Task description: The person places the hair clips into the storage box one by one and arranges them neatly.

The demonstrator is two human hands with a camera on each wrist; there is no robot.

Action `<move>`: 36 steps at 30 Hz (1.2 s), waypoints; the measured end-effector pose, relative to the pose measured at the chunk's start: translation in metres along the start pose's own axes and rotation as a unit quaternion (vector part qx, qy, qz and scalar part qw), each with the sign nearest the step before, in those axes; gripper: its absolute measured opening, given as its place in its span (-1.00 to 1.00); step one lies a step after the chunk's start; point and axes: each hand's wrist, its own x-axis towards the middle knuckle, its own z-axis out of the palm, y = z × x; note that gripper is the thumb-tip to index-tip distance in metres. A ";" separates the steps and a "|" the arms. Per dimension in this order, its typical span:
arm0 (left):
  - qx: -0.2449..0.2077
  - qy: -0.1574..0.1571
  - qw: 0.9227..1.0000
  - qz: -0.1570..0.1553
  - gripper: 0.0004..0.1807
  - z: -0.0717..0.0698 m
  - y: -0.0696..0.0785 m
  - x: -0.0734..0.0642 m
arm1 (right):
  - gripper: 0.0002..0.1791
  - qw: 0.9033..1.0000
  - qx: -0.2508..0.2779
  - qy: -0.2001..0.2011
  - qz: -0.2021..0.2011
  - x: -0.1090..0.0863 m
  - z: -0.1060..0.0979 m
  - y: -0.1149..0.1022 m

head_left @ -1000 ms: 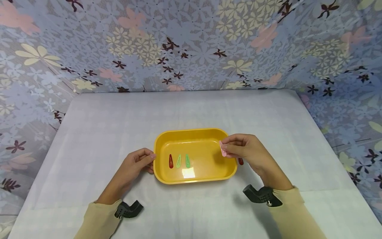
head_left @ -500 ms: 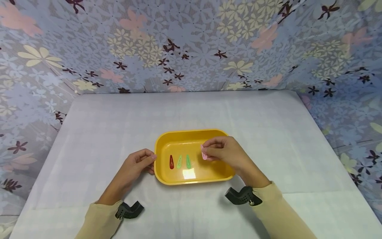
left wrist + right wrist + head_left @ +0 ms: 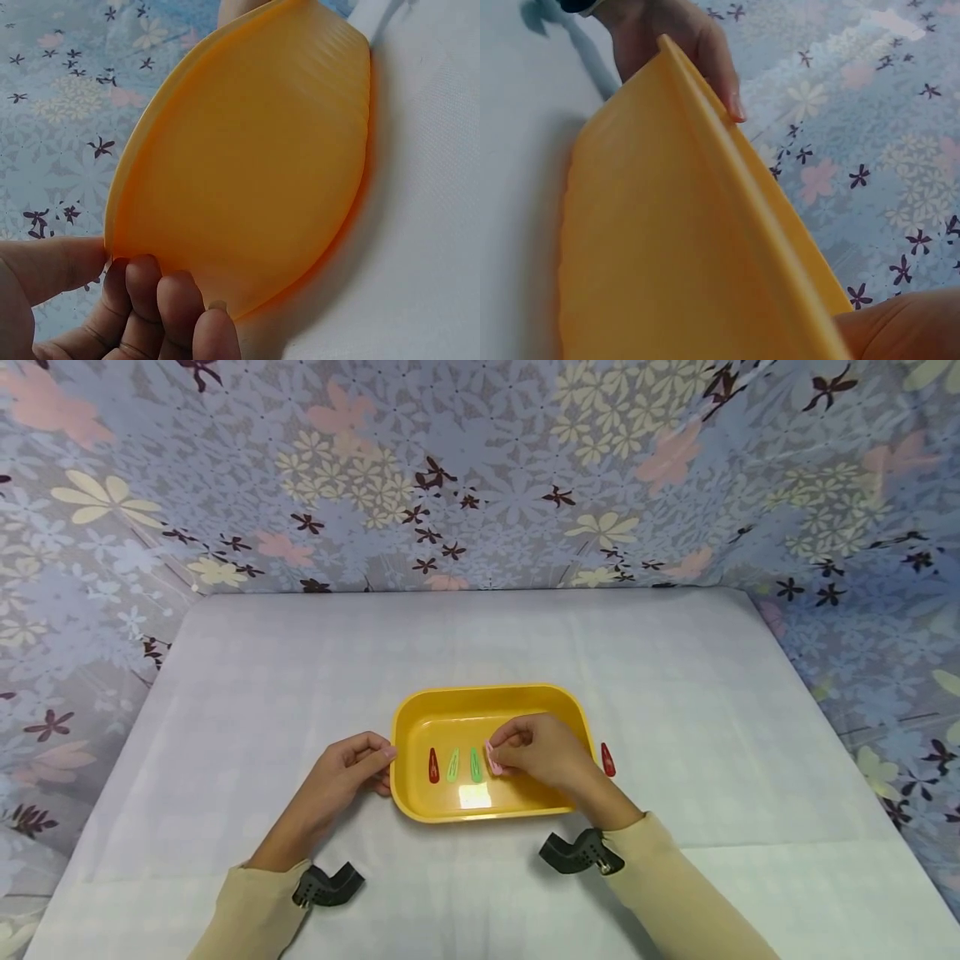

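Note:
A yellow tray [image 3: 480, 693] lies on the white-covered table. My left hand [image 3: 351, 767] grips its left rim, thumb at the edge and fingers against the outer wall, as the left wrist view shows up close. Inside the tray, a red hair clip [image 3: 433, 766], a light green hair clip [image 3: 452, 766] and a green hair clip [image 3: 476, 766] lie side by side in a row. My right hand [image 3: 536, 747] pinches a pink hair clip [image 3: 492, 758] close over the tray floor, just right of the green one. In the right wrist view, the tray wall hides the fingertips.
Another red hair clip [image 3: 608, 760] lies on the white cloth [image 3: 712, 735] just outside the tray's right end. A floral fabric [image 3: 480, 477] hangs behind the table and along both sides.
My right hand has carried the pink hair clip leftward from the tray's right rim to beside the green clip, uncovering the red clip outside. The left hand stays on the rim.

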 end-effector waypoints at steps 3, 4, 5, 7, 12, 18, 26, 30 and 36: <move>0.003 0.000 1.000 0.005 -0.65 0.000 0.000 0.000 | -0.94 1.000 -0.022 0.000 -0.004 0.000 0.001 0.000; 0.004 0.001 1.000 0.005 -0.65 0.001 0.000 0.000 | -0.94 1.000 -0.026 0.000 -0.006 0.000 0.001 0.000; 0.004 0.001 1.000 0.004 -0.65 0.001 0.000 0.000 | -0.94 0.999 -0.031 0.001 -0.007 0.000 0.001 0.001; 0.005 0.003 1.000 0.001 -0.65 0.001 -0.001 0.000 | -0.94 0.998 -0.054 0.006 -0.016 0.000 0.002 0.001; 0.007 0.011 1.000 -0.007 -0.64 0.001 -0.001 -0.002 | -0.94 0.993 -0.106 0.022 -0.038 0.000 0.007 0.002; 0.009 0.011 1.000 -0.008 -0.64 0.001 0.000 -0.002 | -0.89 0.988 -0.139 0.038 -0.048 -0.001 0.010 0.000; 0.008 0.010 1.000 -0.006 -0.64 0.003 0.001 -0.003 | -0.87 0.984 -0.163 0.058 -0.045 -0.002 0.012 -0.002; 0.006 0.009 1.000 -0.002 -0.64 0.003 0.001 -0.003 | -0.85 0.983 -0.166 0.064 -0.044 -0.003 0.013 -0.003; 0.005 0.003 1.000 0.005 -0.65 0.002 -0.001 -0.002 | -0.84 0.981 -0.174 0.070 -0.049 -0.003 0.012 -0.002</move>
